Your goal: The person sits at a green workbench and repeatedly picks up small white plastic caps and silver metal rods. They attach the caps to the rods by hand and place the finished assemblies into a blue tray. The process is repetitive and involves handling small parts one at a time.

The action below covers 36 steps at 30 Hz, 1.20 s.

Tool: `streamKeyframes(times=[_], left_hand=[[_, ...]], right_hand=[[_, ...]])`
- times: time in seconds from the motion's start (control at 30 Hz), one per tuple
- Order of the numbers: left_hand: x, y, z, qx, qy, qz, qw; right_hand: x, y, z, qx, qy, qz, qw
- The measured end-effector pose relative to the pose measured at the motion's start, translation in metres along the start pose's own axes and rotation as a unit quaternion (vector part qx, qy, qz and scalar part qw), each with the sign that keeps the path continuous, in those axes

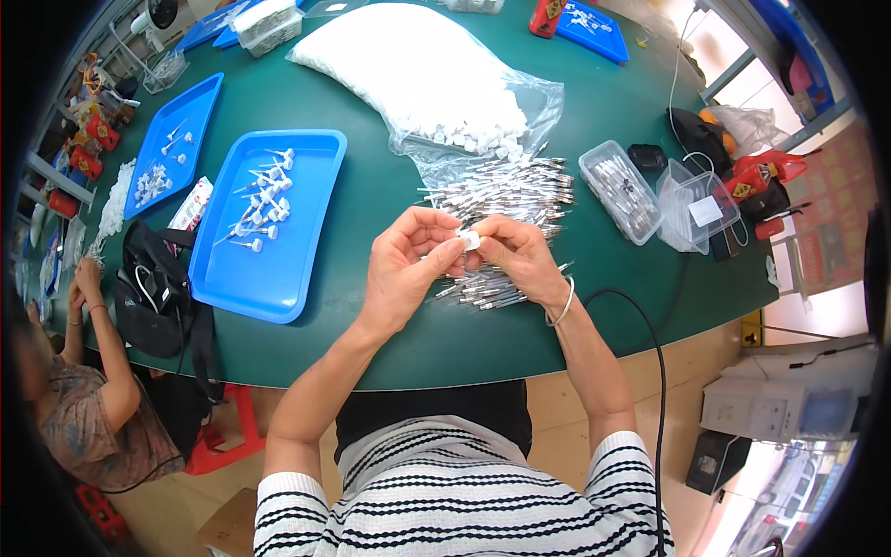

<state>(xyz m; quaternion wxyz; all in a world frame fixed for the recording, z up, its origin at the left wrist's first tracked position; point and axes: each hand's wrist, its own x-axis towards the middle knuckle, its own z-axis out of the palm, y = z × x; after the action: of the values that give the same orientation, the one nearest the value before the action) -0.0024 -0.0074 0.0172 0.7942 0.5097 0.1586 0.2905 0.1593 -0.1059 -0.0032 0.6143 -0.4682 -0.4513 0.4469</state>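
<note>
Over the near edge of a pile of thin silver-and-white rods (506, 190), my two hands meet at a small white plastic cap (471, 239). My left hand (406, 266) is closed, thumb and fingertips pinched at the cap's left side. From the other side my right hand (526, 262), with a pale band at the wrist, pinches the same cap. Whether a rod sits in the cap is hidden by the fingers. Beyond the pile lies a big clear bag (399, 56) of white caps, spilling toward the rods. To the left, a blue tray (320, 223) carries several capped rods (266, 200).
Farther left stand a second blue tray (206, 102) and a black bag (148, 288); a co-worker's hands (88, 283) are at the table edge. On the right are a clear box of rods (620, 190) and a clear empty-looking container (691, 206). A black cable (661, 390) hangs over the front edge.
</note>
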Motion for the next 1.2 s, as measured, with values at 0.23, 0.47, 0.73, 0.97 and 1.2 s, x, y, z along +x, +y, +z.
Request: streamKeyframes(times=[0.23, 0.47, 0.73, 0.97, 1.2], left_hand=[[-0.0026, -0.0058, 0.0009, 0.179, 0.034, 0.126, 0.975], [-0.0046, 0.0003, 0.0012, 0.232, 0.022, 0.139, 0.963], [-0.004, 0.0023, 0.0031, 0.316, 0.039, 0.202, 0.926], [-0.0027, -0.0002, 0.0031, 0.35, 0.043, 0.242, 0.904], [-0.003, -0.0047, 0.0003, 0.382, 0.055, 0.249, 0.888]], right_hand=[[-0.0015, 0.006, -0.0041, -0.023, 0.031, -0.031, 0.999], [-0.0009, 0.0002, -0.0007, -0.054, 0.037, -0.032, 0.997], [-0.0023, 0.0031, 0.002, -0.084, 0.083, -0.037, 0.992], [-0.0012, 0.0056, 0.0016, -0.121, 0.1, -0.059, 0.986], [-0.0006, 0.0036, 0.0037, -0.153, 0.104, -0.096, 0.978]])
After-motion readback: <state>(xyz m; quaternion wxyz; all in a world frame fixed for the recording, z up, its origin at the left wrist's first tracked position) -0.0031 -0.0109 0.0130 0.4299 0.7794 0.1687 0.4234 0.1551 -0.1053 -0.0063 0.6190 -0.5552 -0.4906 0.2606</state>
